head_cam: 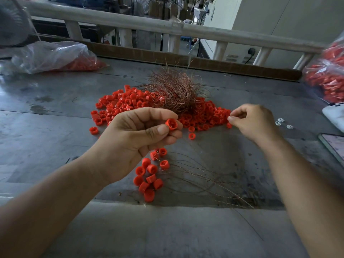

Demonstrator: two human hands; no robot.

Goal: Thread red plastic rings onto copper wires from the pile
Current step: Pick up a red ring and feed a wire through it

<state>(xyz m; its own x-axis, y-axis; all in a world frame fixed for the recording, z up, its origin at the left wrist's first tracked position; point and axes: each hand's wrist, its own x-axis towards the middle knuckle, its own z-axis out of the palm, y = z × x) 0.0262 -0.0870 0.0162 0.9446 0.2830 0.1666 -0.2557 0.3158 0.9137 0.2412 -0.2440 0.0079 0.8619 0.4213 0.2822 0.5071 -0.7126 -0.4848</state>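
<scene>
A single red ring [172, 124] is pinched just left of the frame's centre between the thumb and curled fingers [163, 130] of the left hand [134, 138], its open end turned toward the camera and raised above the worktop [55, 112]. Just behind it the pile of red rings [119, 107] is spread across the middle of the worktop, and a tangle of copper wires [175, 90] is heaped on the pile's far side. To the right, the right hand [255, 121] is held at the pile's right edge with thumb and forefinger pressed together at the tips – whether a strand lies between them cannot be made out. Below the left hand a cluster of rings [149, 174] is gathered, and thin wires [204, 175] are fanned from it toward the lower right. Small white pieces [281, 122] are seen right of the right hand. Clear bags of red parts are set at the upper left [54, 56] and the right edge [327, 77] – a pale railing [111, 21] is seen behind.
</scene>
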